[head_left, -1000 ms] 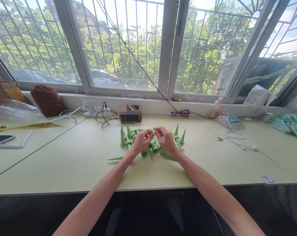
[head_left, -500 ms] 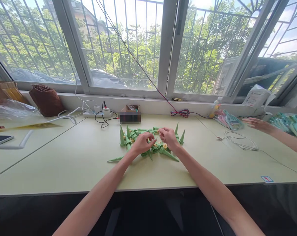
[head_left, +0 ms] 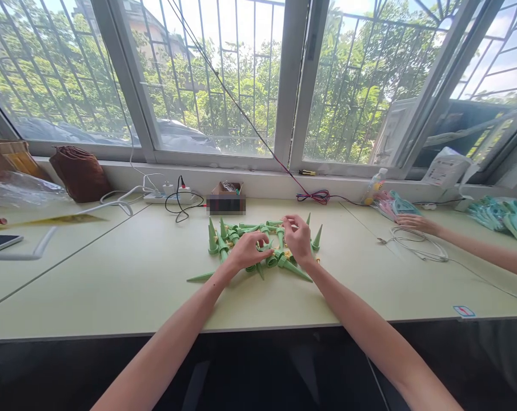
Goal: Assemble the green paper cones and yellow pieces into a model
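My left hand hovers over the left-middle of a heap of green plastic spikes. Its fingers curve with a gap between thumb and forefinger; green shows in that gap, and I cannot make out a piece held there. Above the heap's right side is my right hand, thumb and fingertips pinched together. Whatever is in that pinch is too small to name. Small yellow pieces lie among the spikes. Some spikes stand upright on their wide collars, like the green spike at left; others lie flat.
Another person's hand reaches in from the right, near a bag of pink and teal items and a coiled white cable. At the back stand a small box and a power strip. A phone lies left.
My right hand has risen slightly and away from the left hand. The left hand's fingers look a little wider apart. The other person's hand has moved left toward the pink and teal bag.
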The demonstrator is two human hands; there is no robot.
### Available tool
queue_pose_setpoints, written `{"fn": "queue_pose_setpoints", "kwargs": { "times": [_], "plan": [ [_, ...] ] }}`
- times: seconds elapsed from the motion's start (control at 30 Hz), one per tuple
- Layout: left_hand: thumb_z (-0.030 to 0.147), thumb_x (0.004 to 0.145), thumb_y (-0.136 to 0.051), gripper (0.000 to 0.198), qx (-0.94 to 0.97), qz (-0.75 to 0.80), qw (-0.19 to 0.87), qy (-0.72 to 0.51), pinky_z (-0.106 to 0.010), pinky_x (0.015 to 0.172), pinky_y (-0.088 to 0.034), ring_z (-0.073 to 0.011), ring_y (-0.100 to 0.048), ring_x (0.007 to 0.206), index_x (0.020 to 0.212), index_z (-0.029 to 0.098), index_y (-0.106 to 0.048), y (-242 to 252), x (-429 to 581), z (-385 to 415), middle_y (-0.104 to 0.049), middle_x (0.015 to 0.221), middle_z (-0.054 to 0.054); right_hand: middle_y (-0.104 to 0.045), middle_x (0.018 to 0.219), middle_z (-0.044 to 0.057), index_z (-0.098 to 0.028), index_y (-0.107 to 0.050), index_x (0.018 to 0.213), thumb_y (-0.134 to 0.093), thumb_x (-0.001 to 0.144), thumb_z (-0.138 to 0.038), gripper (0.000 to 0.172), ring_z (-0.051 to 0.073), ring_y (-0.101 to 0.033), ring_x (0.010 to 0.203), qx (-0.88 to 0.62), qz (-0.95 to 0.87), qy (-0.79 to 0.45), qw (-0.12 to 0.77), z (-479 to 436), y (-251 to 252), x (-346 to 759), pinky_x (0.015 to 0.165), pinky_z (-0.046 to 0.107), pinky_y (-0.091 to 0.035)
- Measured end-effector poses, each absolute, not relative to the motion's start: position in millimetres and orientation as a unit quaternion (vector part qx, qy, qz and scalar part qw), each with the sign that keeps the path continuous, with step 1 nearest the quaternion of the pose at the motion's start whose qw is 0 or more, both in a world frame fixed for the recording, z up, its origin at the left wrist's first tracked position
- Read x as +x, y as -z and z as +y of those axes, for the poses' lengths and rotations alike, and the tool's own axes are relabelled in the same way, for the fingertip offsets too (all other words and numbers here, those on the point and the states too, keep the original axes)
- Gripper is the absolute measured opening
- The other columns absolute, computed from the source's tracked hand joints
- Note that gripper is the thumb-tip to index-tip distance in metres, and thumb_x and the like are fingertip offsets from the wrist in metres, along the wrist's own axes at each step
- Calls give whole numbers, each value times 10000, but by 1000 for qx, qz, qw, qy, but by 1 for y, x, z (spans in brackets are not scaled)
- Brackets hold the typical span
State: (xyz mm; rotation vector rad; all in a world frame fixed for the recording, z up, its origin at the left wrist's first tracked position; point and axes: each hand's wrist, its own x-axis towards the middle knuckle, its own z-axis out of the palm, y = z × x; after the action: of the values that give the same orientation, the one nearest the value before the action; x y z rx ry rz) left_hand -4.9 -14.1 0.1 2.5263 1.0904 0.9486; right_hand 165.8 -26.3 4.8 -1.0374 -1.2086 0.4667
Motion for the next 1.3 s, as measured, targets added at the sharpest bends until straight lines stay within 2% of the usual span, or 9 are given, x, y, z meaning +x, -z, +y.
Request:
{"fn": "queue_pose_setpoints", "kwargs": {
  "times": [0.07, 0.17, 0.47, 0.7, 0.93, 1.07, 1.17, 1.3],
  "plan": [
    [393, 727, -683, 218, 862, 378, 113, -319, -253, 601, -419, -142, -568, 635, 821, 197, -684, -1, -5, -16, -651, 732, -12, -682, 857, 74, -188, -630, 905, -500, 913, -441, 284, 178, -637, 753, -474, -582, -138, 646, -29, -3, 164, 631, 274, -488],
    [421, 713, -690, 246, 859, 391, 114, -310, -261, 594, -422, -156, -590, 622, 844, 212, -702, -1, -5, -17, -672, 721, -15, -699, 866, 85, -187, -643, 912, -469, 931, -434, 304, 194, -645, 775, -486, -610, -124, 614, -29, 0, 161, 643, 281, -487],
    [394, 737, -676, 234, 853, 406, 105, -311, -276, 601, -452, -189, -635, 655, 900, 228, -704, 3, -5, -14, -689, 745, -26, -637, 664, 29, -189, -629, 811, -461, 929, -474, 351, 151, -541, 542, -511, -630, -119, 572, -28, 5, 159, 570, 268, -411],
    [360, 795, -624, 238, 830, 414, 129, -351, -272, 643, -477, -185, -648, 726, 963, 200, -675, 4, -3, -10, -703, 816, -46, -670, 705, 40, -190, -636, 836, -460, 930, -454, 331, 161, -566, 577, -504, -637, -132, 567, -31, 3, 158, 589, 271, -423],
    [404, 834, -590, 321, 747, 489, 156, -422, -266, 578, -465, -128, -583, 568, 1048, 174, -650, 2, -5, -5, -699, 890, -72, -694, 753, 43, -191, -635, 880, -508, 908, -403, 248, 157, -596, 595, -491, -641, -149, 571, -32, 3, 156, 592, 269, -447],
    [405, 861, -543, 306, 708, 497, 202, -459, -268, 599, -478, -158, -627, 627, 991, 154, -661, 1, -6, -2, -698, 791, -61, -694, 782, 48, -182, -632, 917, -539, 889, -377, 217, 158, -620, 643, -472, -647, -156, 579, -32, 4, 155, 610, 261, -470],
    [406, 877, -510, 327, 689, 496, 238, -471, -266, 562, -469, -158, -606, 571, 985, 141, -669, 2, -6, 0, -676, 685, -39, -696, 804, 48, -180, -634, 905, -541, 886, -368, 211, 151, -614, 648, -462, -660, -150, 574, -33, 4, 154, 608, 256, -473],
    [375, 879, -504, 323, 681, 498, 252, -475, -262, 547, -467, -155, -595, 546, 1003, 131, -676, 3, -6, 1, -668, 648, -33, -697, 827, 47, -185, -633, 896, -532, 889, -362, 204, 146, -602, 642, -456, -676, -139, 562, -35, 3, 153, 600, 256, -468]
  ]
}}
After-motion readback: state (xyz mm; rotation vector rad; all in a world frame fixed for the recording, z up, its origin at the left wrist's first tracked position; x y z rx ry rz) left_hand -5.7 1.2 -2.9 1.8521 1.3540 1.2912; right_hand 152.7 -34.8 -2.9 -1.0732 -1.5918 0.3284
